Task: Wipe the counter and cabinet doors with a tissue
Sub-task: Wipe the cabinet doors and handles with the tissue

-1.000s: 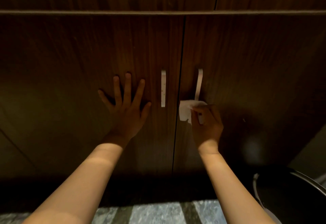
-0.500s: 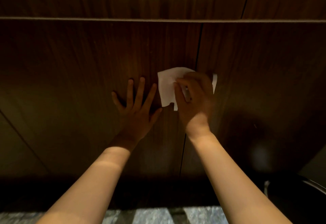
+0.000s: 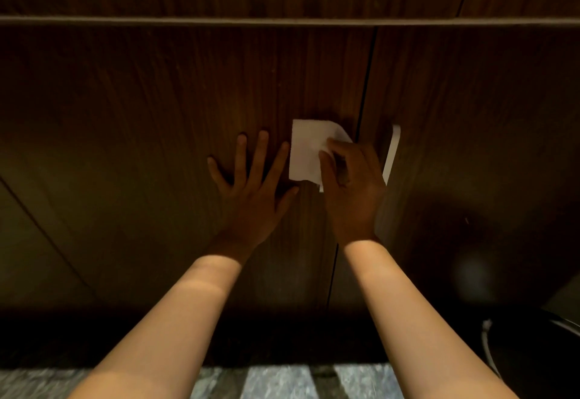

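Observation:
Two dark wooden cabinet doors fill the view, the left door (image 3: 157, 153) and the right door (image 3: 470, 147), split by a thin vertical gap. My left hand (image 3: 251, 191) lies flat on the left door with fingers spread. My right hand (image 3: 351, 191) pinches a white tissue (image 3: 306, 150) and presses it on the left door near the gap, over that door's handle, which is almost hidden. The right door's pale handle (image 3: 392, 153) shows just right of my hand.
A pale horizontal strip (image 3: 282, 21) runs above the doors, with more wood panels over it. A dark round bin (image 3: 539, 354) stands at the bottom right. Grey stone-patterned floor (image 3: 282, 383) shows along the bottom edge.
My right hand moved the tissue up from below the right handle and left across the gap onto the left door. The left hand stayed flat on the door.

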